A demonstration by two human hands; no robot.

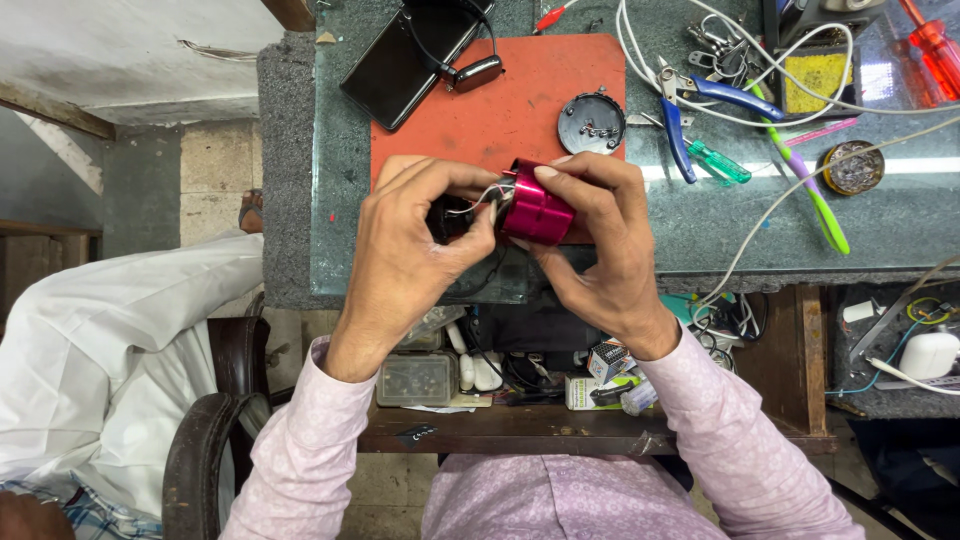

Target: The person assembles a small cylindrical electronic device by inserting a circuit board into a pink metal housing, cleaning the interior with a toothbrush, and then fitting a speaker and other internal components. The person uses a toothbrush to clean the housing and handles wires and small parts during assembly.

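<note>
Both hands form the grip on one small device, seen from the head camera. The right hand (600,235) wraps its fingers around a magenta metal cylinder (537,210), thumb on top. The left hand (415,235) pinches narrowly at the cylinder's open end, where thin white and red wires (487,195) run out to a black inner part (445,218) half hidden behind the fingers. The cylinder is held just above the near edge of the table (700,225), over the near side of an orange mat (520,100).

On the mat's far right corner lies a round dark cap (591,122). Blue-handled pliers (690,115) and a green screwdriver (718,162) lie to the right of it, a dark phone (405,60) at the far left.

By the look of it, the inner part is being worked at the casing's mouth. Any further handling calls for a steady hold on the casing and slack in the fine wires.
</note>
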